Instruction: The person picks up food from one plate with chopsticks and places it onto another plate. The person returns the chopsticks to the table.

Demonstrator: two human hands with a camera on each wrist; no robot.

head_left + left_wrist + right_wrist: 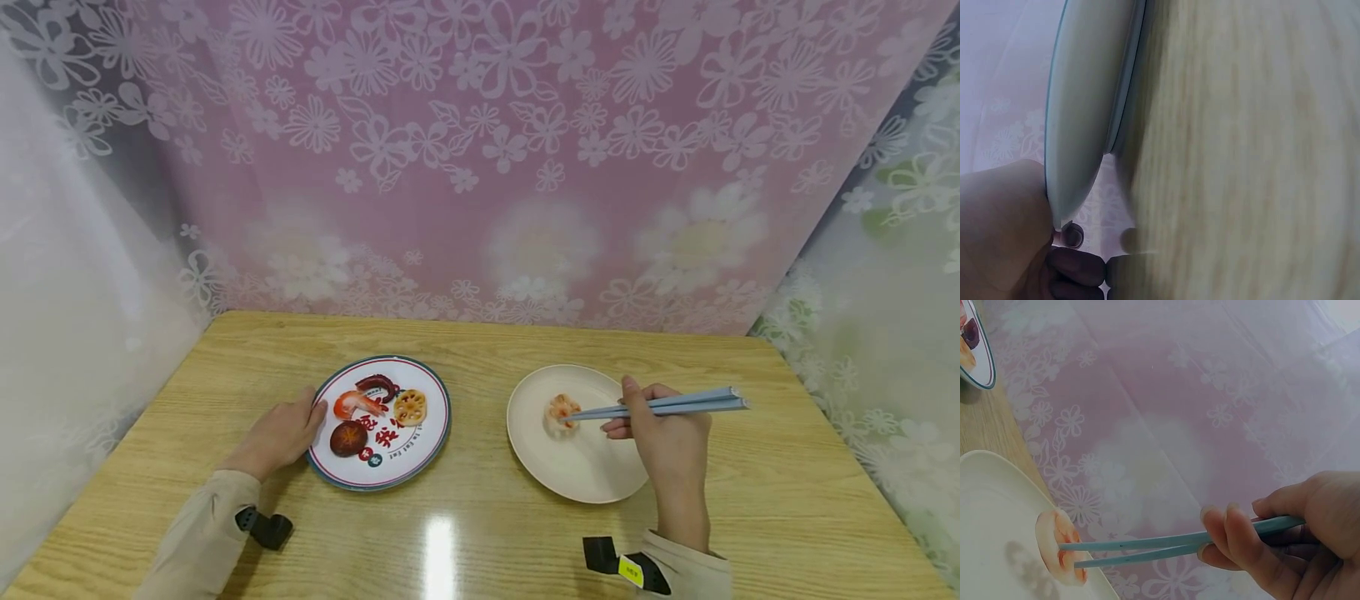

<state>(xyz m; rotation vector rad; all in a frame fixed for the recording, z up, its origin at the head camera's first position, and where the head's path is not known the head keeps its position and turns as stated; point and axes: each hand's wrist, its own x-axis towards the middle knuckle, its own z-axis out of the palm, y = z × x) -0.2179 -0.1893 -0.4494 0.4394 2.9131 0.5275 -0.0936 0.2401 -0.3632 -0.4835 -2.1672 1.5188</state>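
Note:
My right hand (pixel 667 442) grips a pair of light blue chopsticks (pixel 675 404). Between their tips is a round, whitish food piece with orange-red marks (pixel 1060 547). It is over the beige plate (pixel 592 483), where its shadow falls; the right wrist view shows the piece tilted up on its side. At the left, my left hand (pixel 281 429) holds the rim of a white patterned plate (pixel 420 450), thumb at the edge and fingers below. This plate bears a shrimp (pixel 356 404), a shiitake mushroom cap (pixel 348 438), a lotus root slice (pixel 410 408) and a dark red curled piece (pixel 380 385).
Both plates are on a wooden table (pixel 480 533), side by side with a gap between them. Behind the table hangs a pink flowered curtain (pixel 480 208). Whitish flowered curtains (pixel 75 292) close off both sides.

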